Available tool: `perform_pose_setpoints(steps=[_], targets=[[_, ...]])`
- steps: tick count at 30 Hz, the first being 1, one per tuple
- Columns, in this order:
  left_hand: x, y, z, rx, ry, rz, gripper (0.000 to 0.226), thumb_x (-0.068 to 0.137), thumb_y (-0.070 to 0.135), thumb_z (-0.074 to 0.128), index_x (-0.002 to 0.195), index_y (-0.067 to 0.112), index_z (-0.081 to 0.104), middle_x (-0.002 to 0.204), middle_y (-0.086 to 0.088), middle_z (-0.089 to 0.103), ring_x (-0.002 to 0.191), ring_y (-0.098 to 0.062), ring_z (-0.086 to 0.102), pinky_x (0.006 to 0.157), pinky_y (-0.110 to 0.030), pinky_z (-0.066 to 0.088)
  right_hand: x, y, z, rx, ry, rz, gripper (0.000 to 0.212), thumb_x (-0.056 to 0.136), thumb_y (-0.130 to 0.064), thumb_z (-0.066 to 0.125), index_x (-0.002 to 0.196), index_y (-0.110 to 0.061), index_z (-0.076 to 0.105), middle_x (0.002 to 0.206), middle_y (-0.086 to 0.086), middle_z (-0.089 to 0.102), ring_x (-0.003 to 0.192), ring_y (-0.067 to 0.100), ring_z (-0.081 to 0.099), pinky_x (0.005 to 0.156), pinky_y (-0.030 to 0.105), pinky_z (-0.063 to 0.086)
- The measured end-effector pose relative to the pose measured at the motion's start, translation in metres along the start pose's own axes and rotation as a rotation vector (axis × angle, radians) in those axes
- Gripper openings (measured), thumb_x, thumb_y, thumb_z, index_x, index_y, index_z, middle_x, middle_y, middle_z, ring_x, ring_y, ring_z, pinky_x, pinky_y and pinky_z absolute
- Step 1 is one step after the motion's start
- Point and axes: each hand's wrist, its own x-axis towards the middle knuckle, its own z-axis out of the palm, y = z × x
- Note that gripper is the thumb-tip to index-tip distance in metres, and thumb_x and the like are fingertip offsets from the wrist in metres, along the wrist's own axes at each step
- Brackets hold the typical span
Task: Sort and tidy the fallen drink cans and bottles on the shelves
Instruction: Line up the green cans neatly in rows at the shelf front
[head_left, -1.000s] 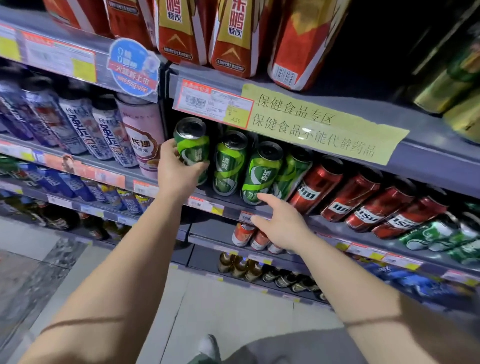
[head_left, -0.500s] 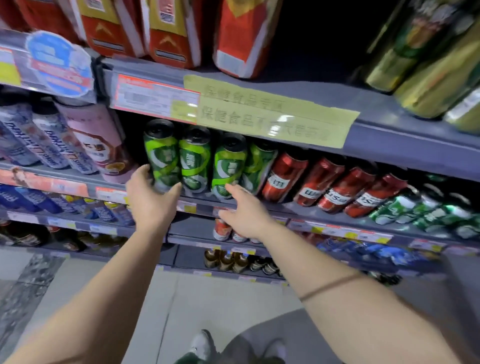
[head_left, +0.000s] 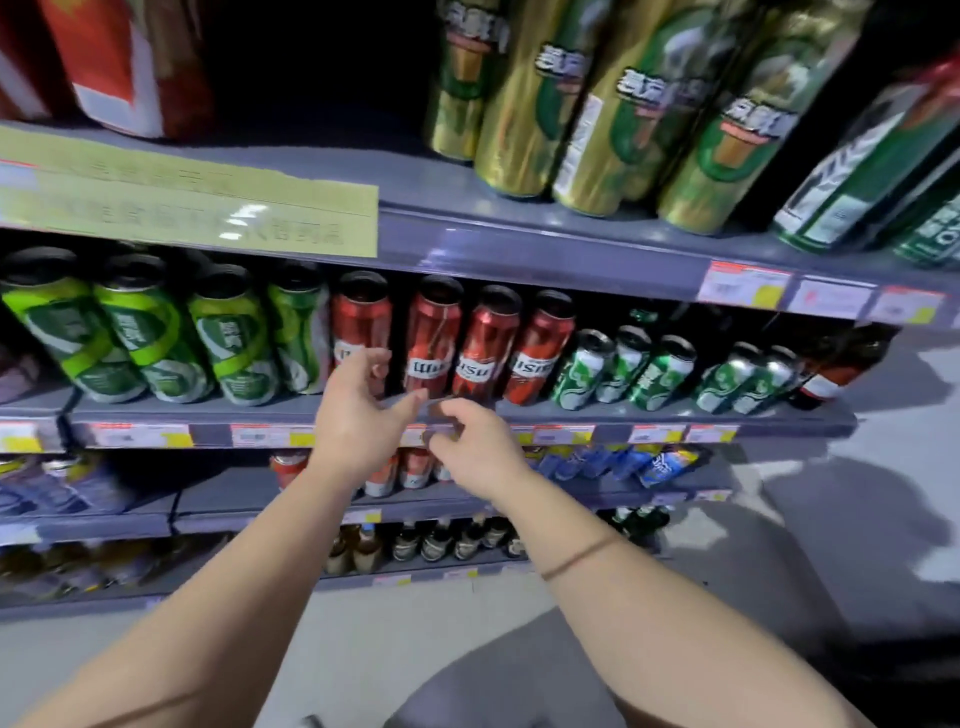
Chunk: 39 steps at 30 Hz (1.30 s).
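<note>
A person's two bare hands reach toward a row of red cans (head_left: 457, 343) on the middle shelf (head_left: 291, 410) of a shop's drinks aisle. The left hand (head_left: 358, 415) is open, fingers spread just in front of the leftmost red can, gripping nothing. The right hand (head_left: 475, 447) hovers at the shelf's front edge with fingers loosely curled; it appears empty, though blur makes that hard to confirm.

The four red cans stand on their bases, tops toward about 12 o'clock, the two on the right tipping a little toward 1 o'clock. To their left, at 9 o'clock from the hands, the green cans (head_left: 156, 332) stand in a row, their long axes leaning toward 11 o'clock. At 3 o'clock, the smaller green-and-white cans (head_left: 639, 364) also stand in a row, leaning toward 1 o'clock; the wide lens may account for some of that lean.

On this showing, no can on the middle shelf lies flat, so the work here looks close to done, with mainly straightening and lining up left. The lower shelves are too blurred to judge.
</note>
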Motion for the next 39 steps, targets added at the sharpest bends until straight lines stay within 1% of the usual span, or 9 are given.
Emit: perform_pose_setpoints(steps=[6, 10, 14, 19, 23, 30, 33, 35, 39], targets=[[-0.028, 0.049, 0.086, -0.041, -0.027, -0.037, 0.056, 0.082, 0.032, 0.076, 0.129, 0.016, 0.052, 0.12, 0.003, 0.053, 0.113, -0.014, 0.051, 0.092, -0.029, 0.043, -0.014, 0.084, -0.076, 0.055, 0.049, -0.017, 0.04, 0.093, -0.026, 0.061, 0.132, -0.02, 0.056, 0.133, -0.003, 0.058, 0.121, 0.018, 0.054, 0.099, 0.032, 0.044], [-0.048, 0.077, 0.143, -0.053, -0.029, -0.066, 0.056, 0.079, 0.029, 0.078, 0.127, 0.014, 0.053, 0.12, -0.007, 0.057, 0.103, -0.02, 0.056, 0.086, -0.031, 0.047, -0.021, 0.138, -0.14, 0.074, 0.091, -0.007, 0.035, 0.096, -0.025, 0.058, 0.13, -0.021, 0.056, 0.131, -0.004, 0.058, 0.118, 0.016, 0.055, 0.097, 0.033, 0.046], [-0.059, 0.084, 0.167, -0.046, -0.019, -0.137, 0.061, 0.081, 0.038, 0.075, 0.133, 0.019, 0.05, 0.128, -0.002, 0.053, 0.107, -0.017, 0.055, 0.086, -0.04, 0.053, -0.016, 0.173, -0.153, 0.11, 0.06, 0.039, 0.032, 0.094, -0.023, 0.06, 0.126, -0.021, 0.059, 0.125, -0.005, 0.06, 0.113, 0.015, 0.057, 0.091, 0.028, 0.046], [-0.055, 0.085, 0.176, -0.038, -0.042, -0.18, 0.059, 0.083, 0.038, 0.073, 0.134, 0.022, 0.049, 0.127, 0.001, 0.051, 0.106, -0.016, 0.054, 0.065, -0.029, 0.054, -0.013, 0.186, -0.136, 0.135, 0.019, 0.034, 0.033, 0.091, -0.023, 0.062, 0.124, -0.02, 0.061, 0.122, -0.004, 0.063, 0.114, 0.012, 0.058, 0.094, 0.029, 0.046], [-0.036, 0.084, 0.184, -0.041, -0.131, -0.109, 0.055, 0.083, 0.037, 0.074, 0.131, 0.024, 0.051, 0.126, 0.0, 0.053, 0.111, -0.016, 0.053, 0.089, -0.038, 0.051, -0.009, 0.194, -0.142, 0.197, 0.111, 0.085, 0.03, 0.093, -0.021, 0.062, 0.122, -0.018, 0.062, 0.123, -0.003, 0.063, 0.109, 0.01, 0.057, 0.085, 0.019, 0.041], [-0.006, 0.087, 0.205, -0.035, -0.263, -0.038, 0.074, 0.081, 0.029, 0.076, 0.144, 0.017, 0.038, 0.146, -0.002, 0.045, 0.134, -0.02, 0.042, 0.106, -0.033, 0.037, -0.01, 0.228, -0.156, 0.351, 0.407, 0.233, 0.023, 0.091, -0.013, 0.063, 0.114, -0.013, 0.064, 0.107, -0.002, 0.064, 0.102, 0.014, 0.06, 0.081, 0.013, 0.042], [-0.008, 0.084, 0.232, -0.082, -0.181, -0.022, 0.086, 0.079, 0.022, 0.079, 0.148, 0.015, 0.028, 0.144, 0.002, 0.043, 0.131, -0.015, 0.041, 0.105, -0.027, 0.033, 0.007, 0.262, -0.184, 0.427, 0.551, 0.272, 0.036, 0.09, -0.011, 0.064, 0.125, -0.012, 0.056, 0.114, 0.001, 0.062, 0.101, 0.017, 0.058, 0.087, 0.022, 0.041], [-0.008, 0.078, 0.242, -0.095, -0.092, -0.073, 0.089, 0.075, 0.028, 0.081, 0.146, 0.019, 0.027, 0.141, 0.001, 0.047, 0.127, -0.016, 0.048, 0.107, -0.033, 0.038, 0.019, 0.284, -0.209, 0.389, 0.65, 0.277, 0.053, 0.088, -0.014, 0.067, 0.138, -0.012, 0.046, 0.12, 0.0, 0.056, 0.101, 0.016, 0.056, 0.091, 0.026, 0.041], [-0.006, 0.078, 0.279, 0.033, 0.105, -0.14, 0.064, 0.065, 0.037, 0.085, 0.114, 0.021, 0.047, 0.113, -0.003, 0.061, 0.104, -0.024, 0.061, 0.088, -0.044, 0.053, 0.053, 0.342, -0.267, 0.323, 0.726, 0.293, 0.091, 0.079, -0.026, 0.078, 0.151, -0.009, 0.025, 0.147, 0.012, 0.042, 0.127, 0.026, 0.051, 0.109, 0.04, 0.04]])
